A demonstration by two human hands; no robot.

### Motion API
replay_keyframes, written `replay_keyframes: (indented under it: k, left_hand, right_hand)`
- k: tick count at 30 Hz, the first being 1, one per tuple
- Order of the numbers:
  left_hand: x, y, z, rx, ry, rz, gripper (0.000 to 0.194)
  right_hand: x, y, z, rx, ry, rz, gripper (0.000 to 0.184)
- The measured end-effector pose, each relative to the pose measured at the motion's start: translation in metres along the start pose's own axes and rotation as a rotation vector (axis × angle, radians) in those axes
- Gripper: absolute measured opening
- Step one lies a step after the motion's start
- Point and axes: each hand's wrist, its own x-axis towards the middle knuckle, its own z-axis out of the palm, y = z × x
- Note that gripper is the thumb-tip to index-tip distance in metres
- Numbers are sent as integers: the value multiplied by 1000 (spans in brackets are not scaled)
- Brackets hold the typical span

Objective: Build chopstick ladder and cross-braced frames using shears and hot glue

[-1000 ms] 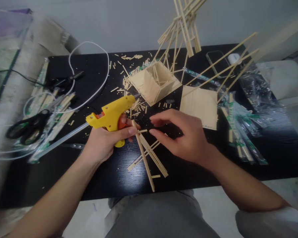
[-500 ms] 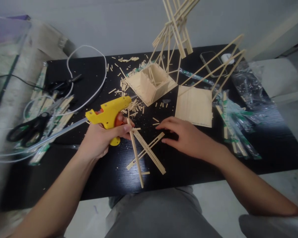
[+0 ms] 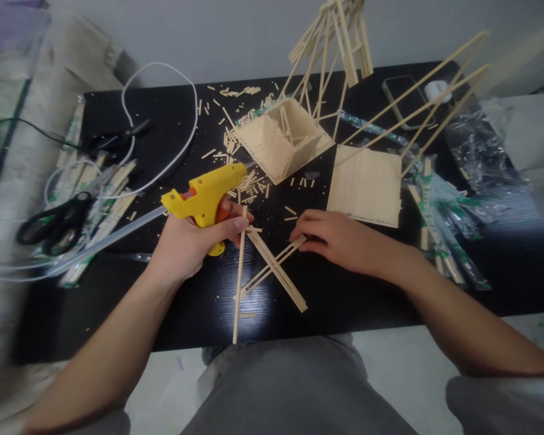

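My left hand (image 3: 190, 244) is wrapped round a yellow hot glue gun (image 3: 208, 192), whose nozzle points right and away from me. Its thumb and fingertips also pinch the top of a thin wooden stick (image 3: 240, 278) with short cross pieces. My right hand (image 3: 340, 238) has its thumb and fingers closed at the upper end of a pair of joined sticks (image 3: 267, 266) with a gap between them. Another stick pair (image 3: 283, 278) crosses that one on the black table (image 3: 181, 320). Where the stick pairs touch or overlap is hard to tell.
Behind my hands stand a wooden box on a base (image 3: 281, 145) with a stick tower and a flat wooden panel (image 3: 367, 184) with slanting sticks. Black scissors (image 3: 63, 220), wrapped sticks (image 3: 111, 205) and a white cable (image 3: 194, 115) lie left. Plastic wrappers (image 3: 457, 223) lie right.
My right hand has closed onto the end of the slotted stick pair, which it was beside before. The stick in my left hand has swung its lower end leftward. The view has shifted slightly.
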Motion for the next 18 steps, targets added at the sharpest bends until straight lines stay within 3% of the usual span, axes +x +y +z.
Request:
replay_keyframes:
  k: [4, 9, 18]
  left_hand:
    - [0, -2, -3, 106, -4, 56, 32]
    - [-1, 2, -2, 204, 37, 103, 29]
    - [-3, -3, -6, 361, 18, 87, 24]
  right_hand:
    - [1, 2, -4, 155, -27, -7, 14]
    - [2, 8, -1, 426, -6, 108, 19]
    - [4, 13, 3, 673, -57, 200, 21]
